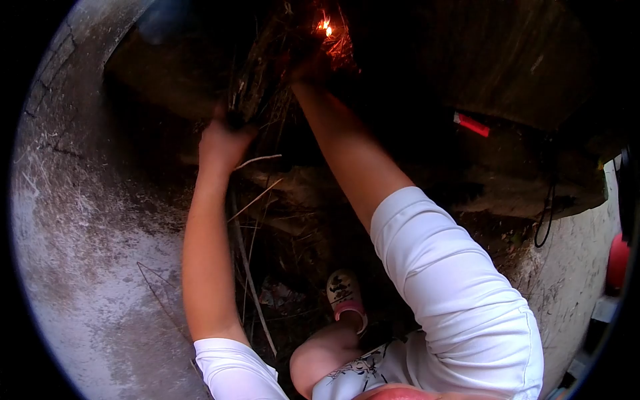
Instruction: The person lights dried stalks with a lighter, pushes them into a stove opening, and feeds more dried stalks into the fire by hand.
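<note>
My left hand (pixel 225 139) is closed at the lower end of a bundle of dry twigs (pixel 257 73), its fingers partly lost in shadow. Several loose stalks (pixel 252 273) hang down below that hand. My right hand (pixel 310 63) reaches into the dark opening beside the upper part of the bundle, close under a small flame (pixel 326 27). Its fingers are too dark to make out, so what it holds is hidden. Glowing orange twigs (pixel 341 52) lie just right of the flame.
On the dark ledge to the right lies a red lighter-like object (pixel 472 125). A black cord loop (pixel 545 220) hangs from the ledge. A rough grey wall (pixel 87 233) stands at left. Below are my clog (pixel 345 297) and knee; a red object (pixel 617 263) is at far right.
</note>
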Demonstrator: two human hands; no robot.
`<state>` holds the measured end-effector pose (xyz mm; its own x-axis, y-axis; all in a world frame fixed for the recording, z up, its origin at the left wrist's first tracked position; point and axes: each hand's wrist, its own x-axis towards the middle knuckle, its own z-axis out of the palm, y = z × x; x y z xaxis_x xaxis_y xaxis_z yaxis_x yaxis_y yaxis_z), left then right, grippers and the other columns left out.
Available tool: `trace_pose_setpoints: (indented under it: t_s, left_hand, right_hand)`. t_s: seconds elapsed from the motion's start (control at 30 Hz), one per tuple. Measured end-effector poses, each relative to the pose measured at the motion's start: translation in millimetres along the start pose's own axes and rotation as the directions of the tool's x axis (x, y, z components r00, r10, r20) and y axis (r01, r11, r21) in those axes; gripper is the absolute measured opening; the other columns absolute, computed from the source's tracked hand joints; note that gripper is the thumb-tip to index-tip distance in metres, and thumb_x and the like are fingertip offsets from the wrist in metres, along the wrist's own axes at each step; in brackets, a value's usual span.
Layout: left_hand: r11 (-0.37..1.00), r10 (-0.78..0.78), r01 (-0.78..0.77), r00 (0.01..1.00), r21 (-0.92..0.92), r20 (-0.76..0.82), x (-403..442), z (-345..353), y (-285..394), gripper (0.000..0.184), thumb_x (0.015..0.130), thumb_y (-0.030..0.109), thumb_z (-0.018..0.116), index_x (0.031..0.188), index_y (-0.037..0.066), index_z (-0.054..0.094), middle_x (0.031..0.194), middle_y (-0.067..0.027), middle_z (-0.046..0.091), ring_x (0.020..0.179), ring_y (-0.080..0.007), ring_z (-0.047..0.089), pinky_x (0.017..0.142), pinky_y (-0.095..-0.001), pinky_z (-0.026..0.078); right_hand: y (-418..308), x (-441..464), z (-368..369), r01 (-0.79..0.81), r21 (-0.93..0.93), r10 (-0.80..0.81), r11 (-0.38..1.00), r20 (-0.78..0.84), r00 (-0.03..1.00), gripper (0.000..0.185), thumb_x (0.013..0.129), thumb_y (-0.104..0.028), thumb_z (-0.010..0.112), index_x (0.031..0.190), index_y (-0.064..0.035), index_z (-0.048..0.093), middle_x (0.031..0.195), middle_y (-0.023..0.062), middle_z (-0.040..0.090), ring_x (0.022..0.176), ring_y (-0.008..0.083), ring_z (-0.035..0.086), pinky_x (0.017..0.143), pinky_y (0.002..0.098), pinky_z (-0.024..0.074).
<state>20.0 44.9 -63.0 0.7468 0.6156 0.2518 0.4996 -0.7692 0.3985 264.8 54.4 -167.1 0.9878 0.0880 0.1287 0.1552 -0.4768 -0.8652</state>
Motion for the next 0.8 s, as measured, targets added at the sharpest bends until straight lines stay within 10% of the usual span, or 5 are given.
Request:
trace_pose_setpoints:
  t_s: [0.8]
  left_hand:
    - [0.998, 0.006, -0.005, 1.000, -0.065, 0.007, 0, 10, -7, 0.087, 0.063, 0.032, 0.067, 0.137, 0.013, 0.026, 0.115, -0.0225, 0.054, 0.108, -0.0369, 0.051, 0.090, -0.0410, 0.042]
  right_hand:
    - [3, -10, -25, -0.007, 0.031, 0.008, 1.000, -0.018, 1.000, 0.049, 0.077, -0.034, 0.061, 0.111, -0.0006, 0.052, 0.108, 0.0168, 0.056, 0.091, 0.0287, 0.059, 0.076, 0.0375, 0.0498]
